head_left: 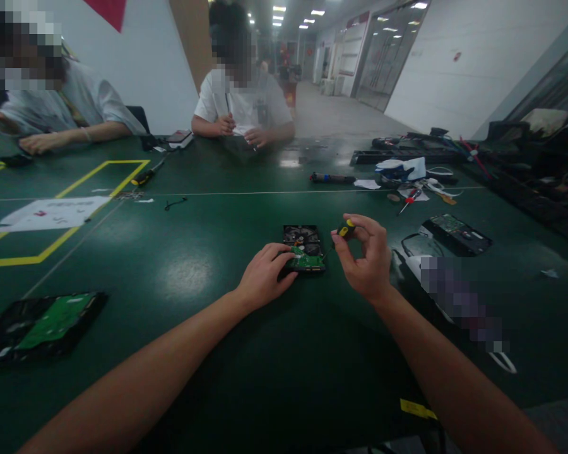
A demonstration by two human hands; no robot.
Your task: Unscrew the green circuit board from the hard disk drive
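A hard drive (301,234) lies on the green table in front of me, its green circuit board (308,260) on the near half. My left hand (269,272) grips the drive from the left, fingers over the board and thumb at the near edge. In my right hand (365,255) is a small screwdriver (345,228) with a yellow and black handle, pinched between thumb and fingers. Its thin shaft slants down to the left, toward the right edge of the board. Whether the tip touches a screw is too small to tell.
Another hard drive (52,325) lies at the left, and one more (457,233) at the right. Nearby are a red screwdriver (409,200), a dark cylinder (332,179), paper sheets (52,213) and a yellow-handled screwdriver (144,177). Two people sit across the table.
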